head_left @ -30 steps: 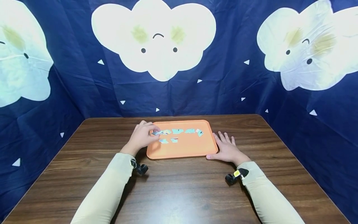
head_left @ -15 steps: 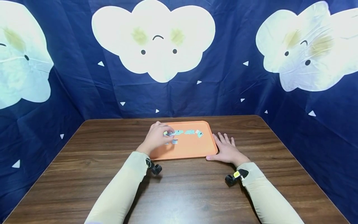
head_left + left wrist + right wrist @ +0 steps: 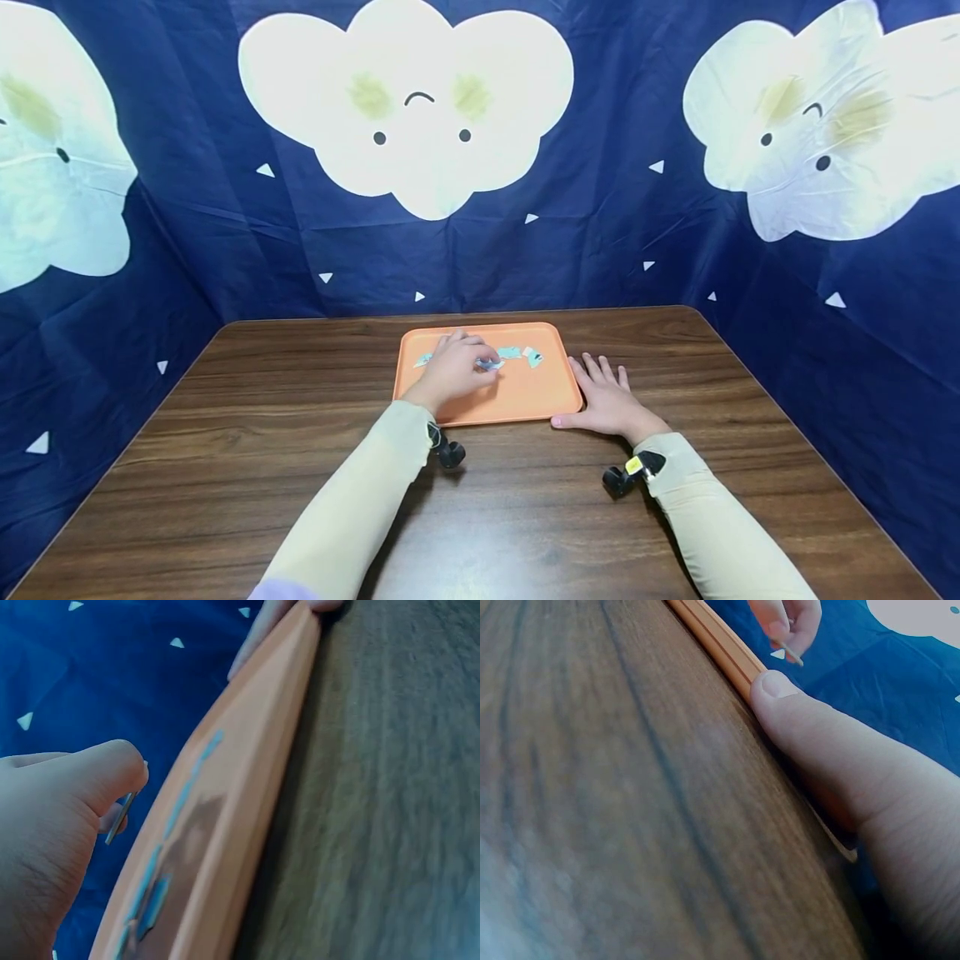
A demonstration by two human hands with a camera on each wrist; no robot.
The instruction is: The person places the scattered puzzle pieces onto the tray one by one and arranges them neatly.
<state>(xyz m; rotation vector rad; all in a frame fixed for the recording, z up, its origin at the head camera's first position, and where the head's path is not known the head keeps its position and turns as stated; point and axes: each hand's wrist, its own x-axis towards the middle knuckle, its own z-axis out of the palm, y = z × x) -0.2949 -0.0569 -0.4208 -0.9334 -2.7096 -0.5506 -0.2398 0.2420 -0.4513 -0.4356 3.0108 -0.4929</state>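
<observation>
My left hand [image 3: 454,371] hovers over the orange tray [image 3: 528,404], pinching a thin, flat, light-blue puzzle piece [image 3: 490,364] between thumb and fingers. Seen edge-on in the left wrist view, that piece [image 3: 120,819] is held above the tray. To its right on the tray lie two irregular pieces, a light-blue one [image 3: 510,352] and a blue-and-white one [image 3: 533,357]. Another piece [image 3: 423,359] shows left of the hand; others are hidden beneath it. My right hand [image 3: 609,404] rests at the tray's right edge, fingers spread, its thumb [image 3: 802,712] against the near rim.
The tray lies on a brown wooden table [image 3: 525,508], close to its far edge. Dark blue cloth [image 3: 360,250] with white clouds hangs behind and on both sides. A small black camera is strapped to each wrist.
My left hand has moved rightward across the tray from its left end with the pinched piece, uncovering a piece at the left. The right hand has stayed at the tray's edge.
</observation>
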